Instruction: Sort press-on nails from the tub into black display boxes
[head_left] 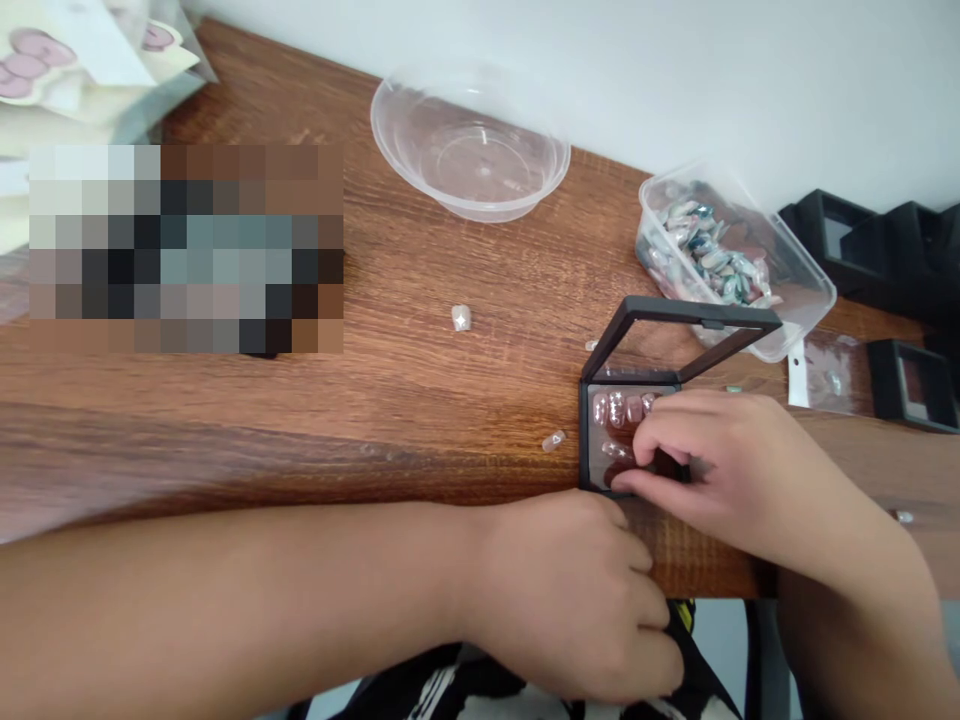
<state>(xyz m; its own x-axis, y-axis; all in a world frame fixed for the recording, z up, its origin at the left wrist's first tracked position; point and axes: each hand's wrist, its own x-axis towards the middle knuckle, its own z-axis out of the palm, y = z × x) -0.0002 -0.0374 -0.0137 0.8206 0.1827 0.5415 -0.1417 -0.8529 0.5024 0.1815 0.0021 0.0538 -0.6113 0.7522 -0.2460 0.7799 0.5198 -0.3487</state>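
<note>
A black case (584,435) with its clear-windowed lid (742,318) raised stands near the table's front edge. Inside, a row of press-on nails (616,408) with white star marks lies on a clear film. My right hand (720,450) reaches into the case from the right, thumb and index finger curled around a press-on nail (616,451) lying sideways. The other right fingers hide the case's right part. My left hand (577,600) is closed at the table edge just below the case; its fingertips are hidden beneath it. Left of the case lies a loose nail (554,441).
A clear round bowl (472,190) sits by the wall. A clear tub (802,270) holds many bagged nails. Black cases (915,385) and a small plastic bag (829,372) lie at right. Another nail (461,318) is mid-table; a blurred-out patch (225,260) covers something left.
</note>
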